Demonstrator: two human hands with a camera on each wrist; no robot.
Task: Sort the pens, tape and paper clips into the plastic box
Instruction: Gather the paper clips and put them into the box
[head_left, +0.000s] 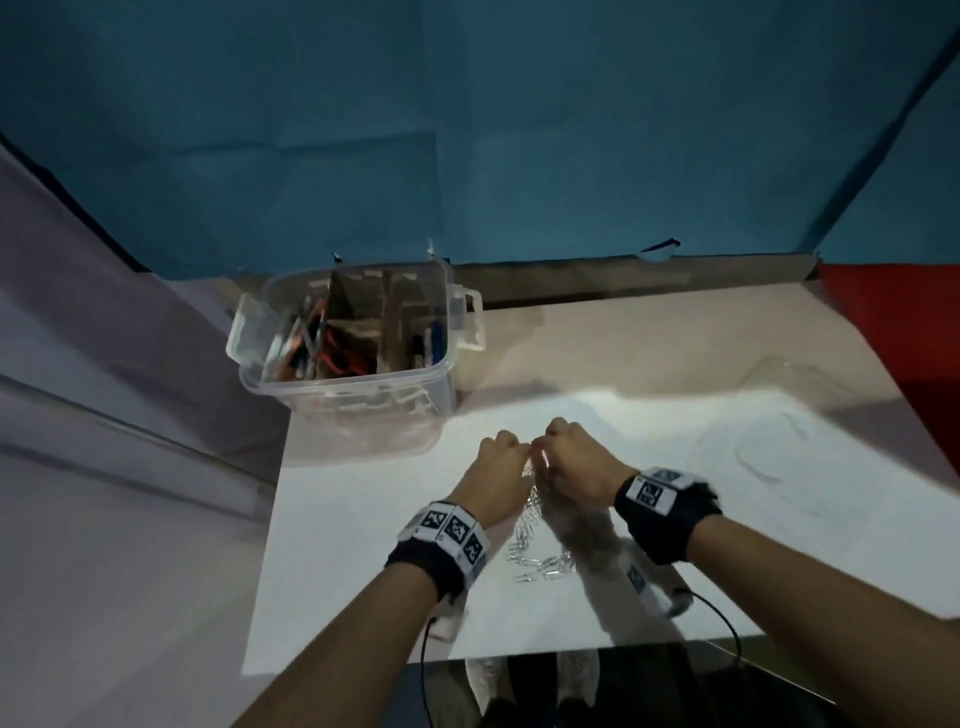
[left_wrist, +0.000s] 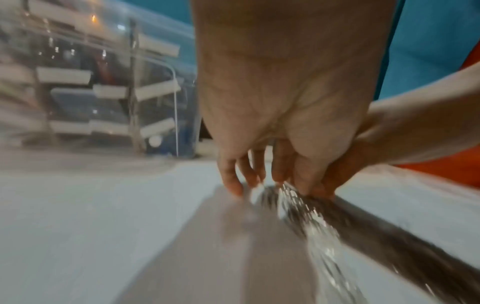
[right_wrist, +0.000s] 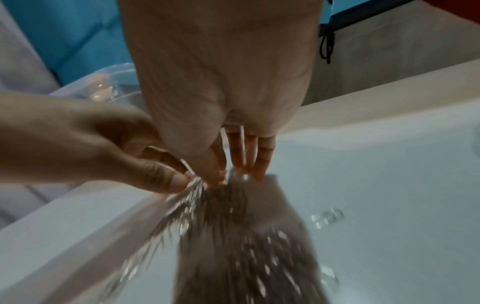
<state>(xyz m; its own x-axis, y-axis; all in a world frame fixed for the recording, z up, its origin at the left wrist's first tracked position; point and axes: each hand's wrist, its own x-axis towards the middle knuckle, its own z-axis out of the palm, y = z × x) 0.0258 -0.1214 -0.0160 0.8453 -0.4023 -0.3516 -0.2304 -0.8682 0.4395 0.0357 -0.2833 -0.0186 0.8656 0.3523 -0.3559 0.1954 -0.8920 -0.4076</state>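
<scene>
- The left hand (head_left: 497, 470) and the right hand (head_left: 574, 460) are held close together above the white tabletop (head_left: 363, 545), knuckles nearly touching.
- Both hands have their fingers curled down, pinching a bunch of silver paper clips (head_left: 535, 483) between them; the wrist views are blurred, so the exact finger hold is hard to make out.
- From the left wrist view, the left hand's fingertips (left_wrist: 233, 185) point down at the shiny blurred clips (left_wrist: 298, 207).
- From the right wrist view, the right hand's fingertips (right_wrist: 259, 170) meet the thumb of the other hand at the clips (right_wrist: 187, 191).
- More loose clips (head_left: 540, 564) lie scattered on the tabletop just below the hands, between the two wrists.
- The clear plastic box (head_left: 358, 405) stands at the far left of the tabletop, well apart from the hands, with pens (head_left: 304, 343) upright in its left compartment.
- Black wristbands with patterned markers (head_left: 454, 532) sit on both wrists.
</scene>
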